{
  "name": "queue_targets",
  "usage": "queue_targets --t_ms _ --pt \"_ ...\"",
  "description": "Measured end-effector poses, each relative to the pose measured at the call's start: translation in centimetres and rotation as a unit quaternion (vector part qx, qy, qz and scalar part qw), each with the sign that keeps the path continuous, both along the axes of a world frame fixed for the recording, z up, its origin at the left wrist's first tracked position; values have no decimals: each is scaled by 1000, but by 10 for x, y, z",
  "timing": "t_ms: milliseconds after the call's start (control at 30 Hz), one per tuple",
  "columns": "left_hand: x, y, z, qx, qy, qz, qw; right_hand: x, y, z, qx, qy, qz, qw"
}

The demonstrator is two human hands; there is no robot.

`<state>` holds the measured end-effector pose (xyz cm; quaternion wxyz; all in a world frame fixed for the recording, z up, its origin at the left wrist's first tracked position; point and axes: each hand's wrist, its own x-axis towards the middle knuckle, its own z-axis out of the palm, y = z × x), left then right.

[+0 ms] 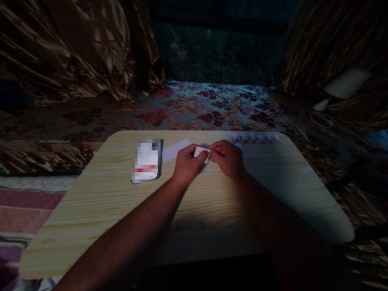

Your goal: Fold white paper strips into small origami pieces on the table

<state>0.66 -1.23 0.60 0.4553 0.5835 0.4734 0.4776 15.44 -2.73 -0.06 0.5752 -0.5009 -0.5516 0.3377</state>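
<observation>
Between my hands, above the middle of the far half of the table, is a small white folded piece of paper (pixel 199 151) with crease lines on its face. My left hand (pixel 187 162) grips it, thumb pressed on top. The fingers of my right hand (pixel 228 159) are pinched together at the paper's right edge; the exact contact is hard to see. A flat white strip of paper (pixel 176 150) lies just left of my left hand. Several small folded white paper pieces (pixel 257 138) form a row along the far right edge, and another (pixel 239 146) sits partly hidden behind my right hand.
On the left of the light wooden table (pixel 121 218) lies a flat packet-like item (pixel 147 159), its face blurred out. Beyond the table is a ledge with flowered cloth (pixel 209 105), flanked by gold curtains (pixel 100 48). A white lamp (pixel 347 83) and its cord are at right.
</observation>
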Motion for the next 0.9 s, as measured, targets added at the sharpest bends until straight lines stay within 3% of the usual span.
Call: queue_targets --t_ms 333,567,900 --pt "1 0 2 -28 -36 -8 999 -1 -1 -3 16 -17 6 1000" --pt "1 2 -4 -30 -58 -18 998 1 -2 -3 43 9 22 999" --pt "1 1 -2 -34 -47 -16 998 -1 -2 -3 18 -2 9 1000"
